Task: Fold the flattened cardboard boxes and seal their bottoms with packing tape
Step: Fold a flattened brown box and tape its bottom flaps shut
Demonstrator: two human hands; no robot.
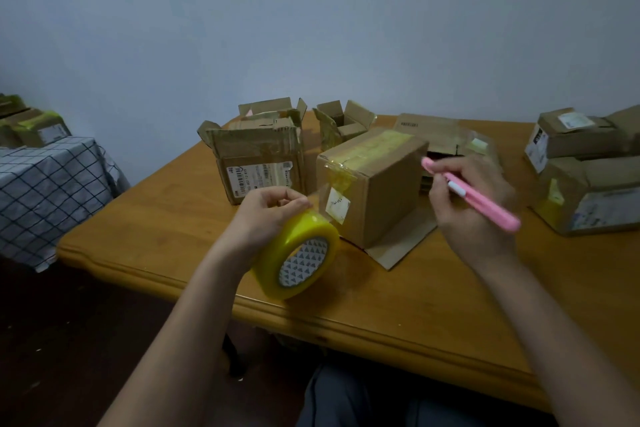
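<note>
Now at the cutting step: left hand (273, 208) grips the yellow packing-tape roll (296, 255), its strip stuck across the upturned brown cardboard box (374, 191) on the wooden counter (398, 298); right hand (464, 198) holds the pink utility knife (474, 196) (blade not visible). Next, likely: sever the taut strip.

Yellow tape roll (294, 253) with triangle-patterned core, pink cutter (481, 198), brown boxes (377, 191), seemingly blue-checked cloth (45, 191).
</note>
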